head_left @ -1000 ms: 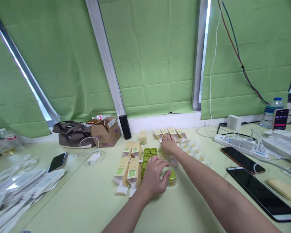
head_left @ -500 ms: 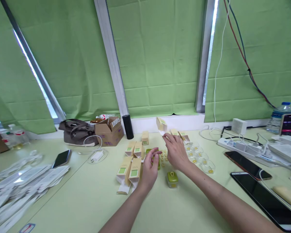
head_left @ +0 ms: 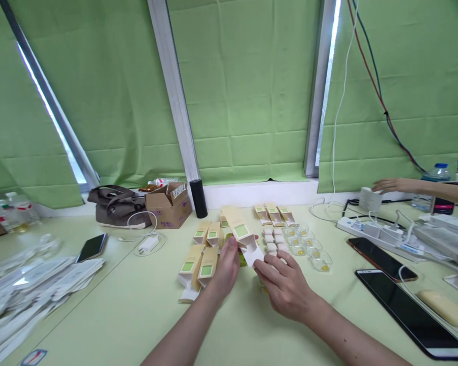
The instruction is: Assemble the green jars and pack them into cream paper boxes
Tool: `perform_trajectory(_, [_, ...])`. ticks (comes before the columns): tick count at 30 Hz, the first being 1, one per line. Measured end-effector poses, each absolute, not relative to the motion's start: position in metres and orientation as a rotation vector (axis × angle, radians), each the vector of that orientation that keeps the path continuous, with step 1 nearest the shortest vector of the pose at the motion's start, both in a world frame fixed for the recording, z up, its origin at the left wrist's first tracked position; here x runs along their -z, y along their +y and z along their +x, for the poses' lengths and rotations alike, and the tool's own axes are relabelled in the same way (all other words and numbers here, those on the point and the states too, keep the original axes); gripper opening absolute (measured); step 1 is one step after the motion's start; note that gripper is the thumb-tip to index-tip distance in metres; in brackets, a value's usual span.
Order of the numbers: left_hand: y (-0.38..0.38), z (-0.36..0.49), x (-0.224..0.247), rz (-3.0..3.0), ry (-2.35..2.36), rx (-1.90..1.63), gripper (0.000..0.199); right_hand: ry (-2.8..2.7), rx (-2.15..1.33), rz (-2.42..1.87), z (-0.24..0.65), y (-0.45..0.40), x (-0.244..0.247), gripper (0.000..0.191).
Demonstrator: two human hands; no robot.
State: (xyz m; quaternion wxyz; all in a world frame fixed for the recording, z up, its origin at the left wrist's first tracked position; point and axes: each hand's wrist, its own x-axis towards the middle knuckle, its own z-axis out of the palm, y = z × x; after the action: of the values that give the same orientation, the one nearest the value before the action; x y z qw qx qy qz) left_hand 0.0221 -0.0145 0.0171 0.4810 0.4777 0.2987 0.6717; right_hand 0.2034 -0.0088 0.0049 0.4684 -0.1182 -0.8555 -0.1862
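Observation:
My left hand (head_left: 228, 269) is closed around a small beige carton (head_left: 239, 226) with a green label, held tilted above the table. The fingers of my right hand (head_left: 284, 282) pinch its white open flap. Under the carton, part of a green piece (head_left: 242, 258) shows. Two rows of small white rounded pieces (head_left: 270, 239) lie just beyond my right hand. To their right stand several clear cups (head_left: 301, 241) with yellow centres. More beige cartons (head_left: 208, 267) stand left of my left hand, some with flaps out. Three flat-lying cartons (head_left: 275, 214) sit behind the white pieces.
Back left are a grey bag (head_left: 116, 208), a cardboard box (head_left: 171, 206) and a black cylinder (head_left: 198, 198). Phones (head_left: 381, 258), a power strip (head_left: 361, 229) and cables fill the right side. Another person's hand (head_left: 393, 185) reaches over a white adapter (head_left: 369, 199). Flat white packets (head_left: 41, 287) lie left.
My right hand has brought the carton nearer and lower, and my left hand has closed on it. The green-lidded container is now mostly hidden. Another person's hand has appeared at right.

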Motion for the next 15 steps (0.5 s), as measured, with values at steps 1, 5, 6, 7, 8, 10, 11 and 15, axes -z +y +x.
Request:
perform_trajectory(1, [-0.016,0.022,-0.019,1.159,0.738,-1.636,0.055,-2.102,0.451,-0.275,0.204,-0.009,-0.004,0.036])
perform_trajectory(5, [-0.02,0.021,-0.023,1.183,0.718,-1.602,0.047,-2.119,0.386,-0.203,0.21,-0.011,-0.003,0.032])
perform_trajectory(6, [-0.02,0.021,-0.023,1.19,0.705,-1.589,0.047,-2.096,0.339,-0.191,0.211,-0.01,-0.003,0.03])
perform_trajectory(7, [-0.02,0.021,-0.022,1.193,0.699,-1.58,0.048,-2.049,0.278,-0.197,0.213,-0.009,-0.003,0.027])
perform_trajectory(8, [-0.02,0.02,-0.021,1.194,0.701,-1.576,0.05,-1.977,0.208,-0.227,0.214,-0.007,-0.003,0.025])
perform_trajectory(10, [-0.018,0.019,-0.018,1.195,0.717,-1.579,0.056,-1.814,0.043,-0.338,0.215,-0.002,-0.004,0.02])
perform_trajectory(11, [-0.017,0.019,-0.016,1.195,0.725,-1.581,0.059,-1.745,-0.048,-0.405,0.215,0.001,-0.005,0.018])
perform_trajectory(15, [-0.015,0.019,-0.009,1.203,0.722,-1.546,0.066,-1.613,-0.396,-0.574,0.215,0.011,-0.009,0.021])
